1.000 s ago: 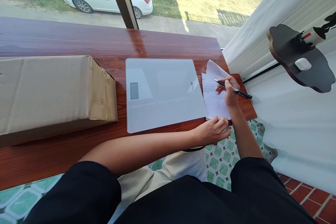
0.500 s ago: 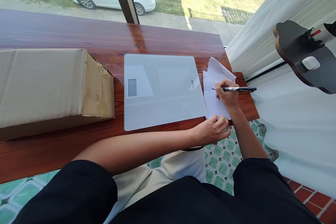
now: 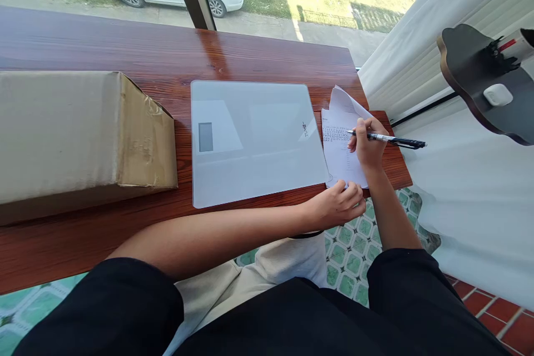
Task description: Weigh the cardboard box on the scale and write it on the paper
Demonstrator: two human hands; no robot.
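My right hand grips a black-and-clear pen over a writing pad. The pen's tip points left, by the end of the dense handwritten lines on the upper part of the page. At the pad's lower edge, by the front of the table, rests my left hand with its fingers curled in. Whatever those fingers may hold is hidden. Left of the pad lies a flat white glass scale with a grey display window, and the pad touches or nearly touches its right edge.
A large cardboard box stands on the left of the reddish wooden table. A dark wavy-edged shelf at the right holds a white case and a cup-like holder. A white curtain hangs along the right side.
My right hand has moved slightly right and up with the pen, whose tip now sits farther right over the page. The view has shifted slightly; my left hand stays at the pad's lower edge.
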